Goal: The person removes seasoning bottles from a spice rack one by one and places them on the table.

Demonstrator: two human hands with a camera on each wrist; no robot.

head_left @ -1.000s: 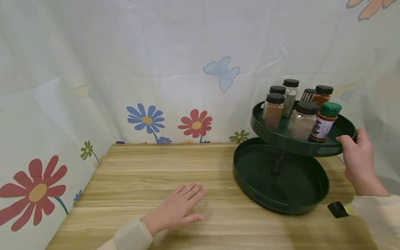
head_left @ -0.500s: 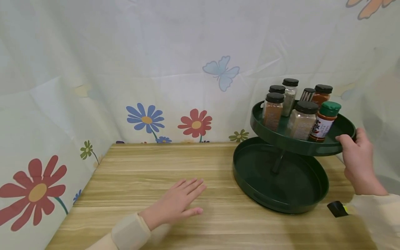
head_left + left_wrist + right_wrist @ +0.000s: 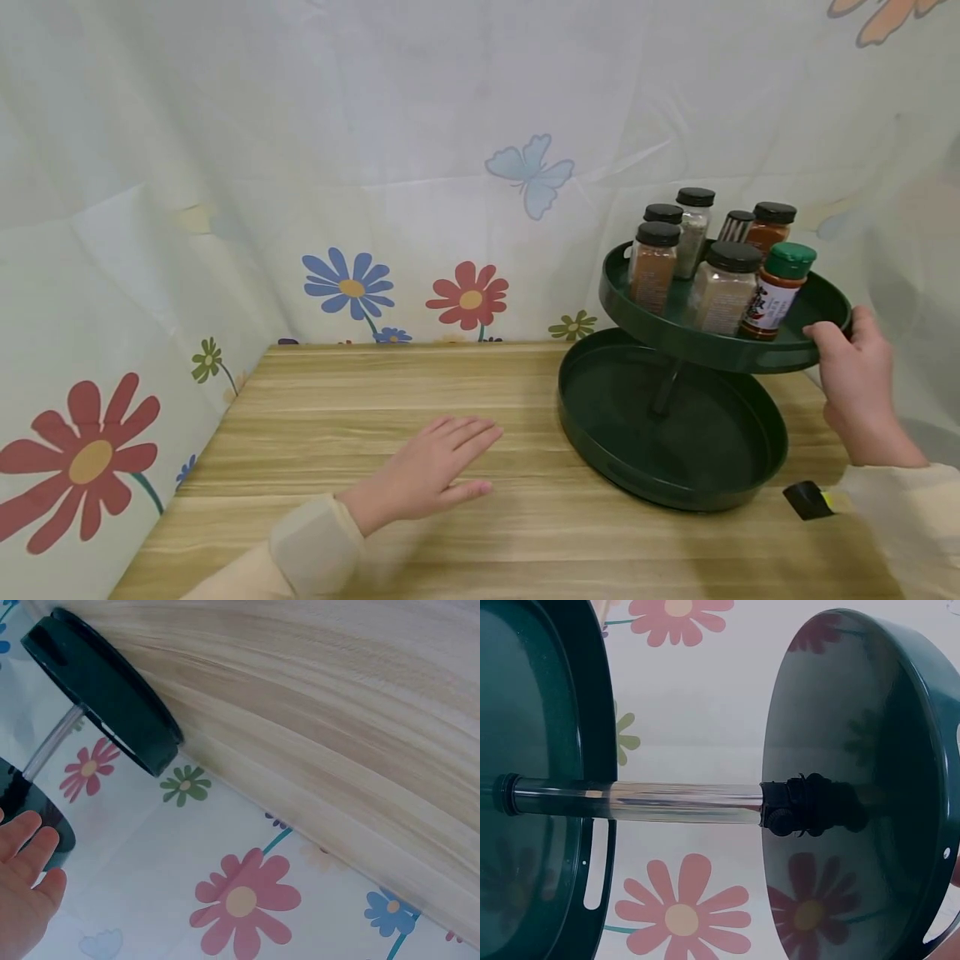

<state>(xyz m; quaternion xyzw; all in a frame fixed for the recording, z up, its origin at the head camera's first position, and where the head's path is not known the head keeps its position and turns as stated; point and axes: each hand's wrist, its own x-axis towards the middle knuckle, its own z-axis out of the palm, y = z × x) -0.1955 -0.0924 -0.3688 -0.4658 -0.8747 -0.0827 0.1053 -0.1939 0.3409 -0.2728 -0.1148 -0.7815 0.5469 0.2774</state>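
Note:
A dark green two-tier round rack stands at the table's right. Its upper tray (image 3: 720,354) bears several spice jars, among them a green-capped shaker (image 3: 776,292), a pale-powder jar (image 3: 723,292) and a brown-powder jar (image 3: 652,271). The lower tray (image 3: 637,417) holds nothing. My right hand (image 3: 858,387) grips the upper tray's right rim, thumb over the top and fingers around the outside. In the right wrist view a metal post (image 3: 682,802) joins both tiers. Left of the rack, my left hand (image 3: 427,471) is over the table, palm down, fingers straight, holding nothing.
Light wood-grain table (image 3: 360,400) spreads across the front and left. A flowered white curtain (image 3: 397,167) hangs close behind it and along both sides. A small black strap end (image 3: 808,500) shows by the right sleeve.
My left hand has risen slightly and tilted, its fingers now closer together. My right hand keeps its grip on the upper tray; the rack and jars stay put.

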